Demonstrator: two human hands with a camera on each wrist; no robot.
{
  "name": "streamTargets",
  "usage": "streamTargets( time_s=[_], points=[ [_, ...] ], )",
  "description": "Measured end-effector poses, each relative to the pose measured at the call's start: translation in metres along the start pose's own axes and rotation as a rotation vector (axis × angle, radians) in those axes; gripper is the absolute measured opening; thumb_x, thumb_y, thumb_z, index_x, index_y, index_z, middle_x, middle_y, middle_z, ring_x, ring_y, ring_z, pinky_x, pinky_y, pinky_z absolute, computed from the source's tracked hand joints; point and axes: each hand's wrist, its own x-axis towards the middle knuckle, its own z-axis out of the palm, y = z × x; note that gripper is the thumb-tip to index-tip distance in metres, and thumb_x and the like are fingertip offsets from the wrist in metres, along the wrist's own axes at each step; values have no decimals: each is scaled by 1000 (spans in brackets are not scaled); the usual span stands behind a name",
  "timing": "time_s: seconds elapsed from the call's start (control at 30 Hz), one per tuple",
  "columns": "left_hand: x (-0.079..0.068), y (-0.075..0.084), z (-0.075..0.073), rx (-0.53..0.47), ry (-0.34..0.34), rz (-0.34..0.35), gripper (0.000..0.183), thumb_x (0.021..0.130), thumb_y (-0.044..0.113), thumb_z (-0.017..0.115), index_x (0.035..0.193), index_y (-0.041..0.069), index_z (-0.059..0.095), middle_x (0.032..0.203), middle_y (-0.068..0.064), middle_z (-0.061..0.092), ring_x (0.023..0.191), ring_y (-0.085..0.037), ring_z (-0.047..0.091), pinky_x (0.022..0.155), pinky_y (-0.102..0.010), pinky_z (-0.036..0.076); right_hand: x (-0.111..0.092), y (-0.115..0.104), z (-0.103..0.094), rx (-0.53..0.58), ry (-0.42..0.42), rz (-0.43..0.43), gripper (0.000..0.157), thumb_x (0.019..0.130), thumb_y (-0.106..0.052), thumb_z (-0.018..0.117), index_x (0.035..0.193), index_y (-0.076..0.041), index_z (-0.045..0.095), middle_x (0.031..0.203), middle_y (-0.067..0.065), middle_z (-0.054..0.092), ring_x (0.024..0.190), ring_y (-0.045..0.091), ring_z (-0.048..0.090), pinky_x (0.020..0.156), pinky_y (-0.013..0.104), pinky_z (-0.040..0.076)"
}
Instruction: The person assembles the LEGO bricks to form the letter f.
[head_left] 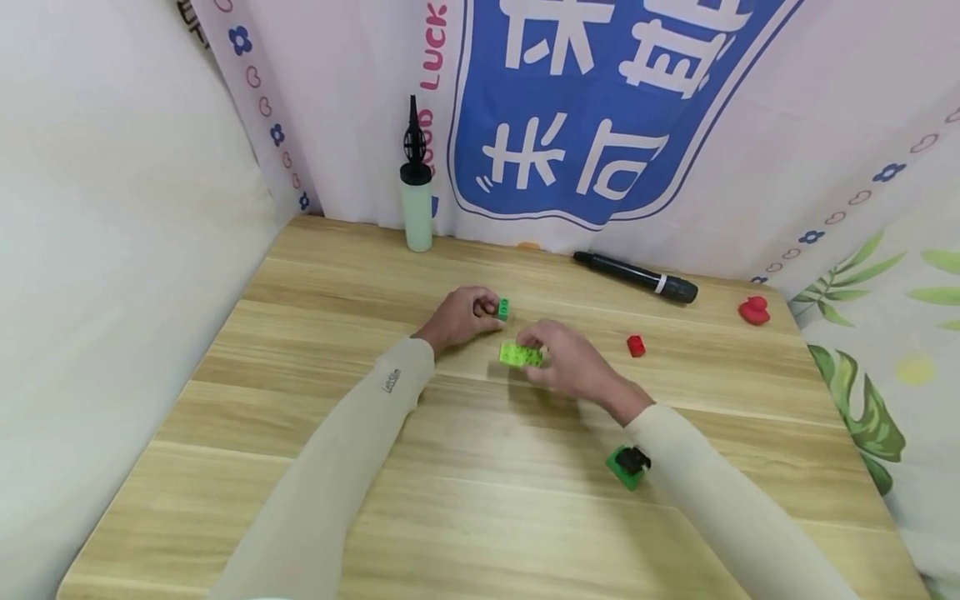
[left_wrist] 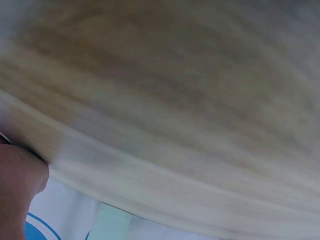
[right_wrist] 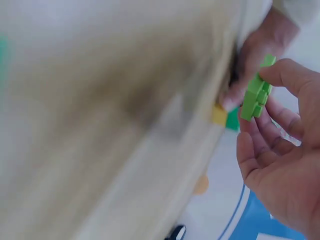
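My right hand [head_left: 566,360] pinches a lime green toy brick [head_left: 519,355] between thumb and fingers, over the middle of the table. In the right wrist view the lime brick [right_wrist: 257,95] is tilted, its studs facing the palm. To the left, my left hand [head_left: 462,319] holds a darker green brick [head_left: 503,309] at its fingertips. The right wrist view also shows a yellow brick [right_wrist: 219,115] against that green one, under the left fingertips. Only part of the left hand [left_wrist: 22,185] enters the left wrist view, where its brick is hidden.
On the wooden table [head_left: 450,517], a small red brick [head_left: 636,346] lies right of my right hand. A green piece with a black part [head_left: 624,468] sits by the right sleeve. Farther back are a hand pump [head_left: 417,208], a black microphone [head_left: 637,277] and a red rubber duck [head_left: 754,311].
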Motion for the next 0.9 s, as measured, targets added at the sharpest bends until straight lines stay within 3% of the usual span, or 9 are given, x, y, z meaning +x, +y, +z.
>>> streamTargets(
  time_s=[0.2,0.43,0.9],
  points=[
    [0,0,0,-17,-8,6,31,95,14,83,123,3,73,113,-11,71,101,-20,63,91,-28,53,35,13,-20,53,94,25,35,94,-10,79,127,-2,70,122,15,70,112,32,68,100,49,58],
    [-1,0,0,-5,-2,22,32,95,14,83,123,3,73,111,-11,72,98,-19,64,88,-26,52,68,28,-17,81,114,7,32,94,-9,78,125,0,72,119,17,71,109,32,68,100,47,58],
    [-1,-1,1,66,14,43,21,96,19,84,107,6,71,95,-5,64,86,-17,53,76,-26,44,84,30,-15,104,67,14,35,95,-9,78,130,-5,74,133,16,72,121,33,68,105,49,57]
  ],
)
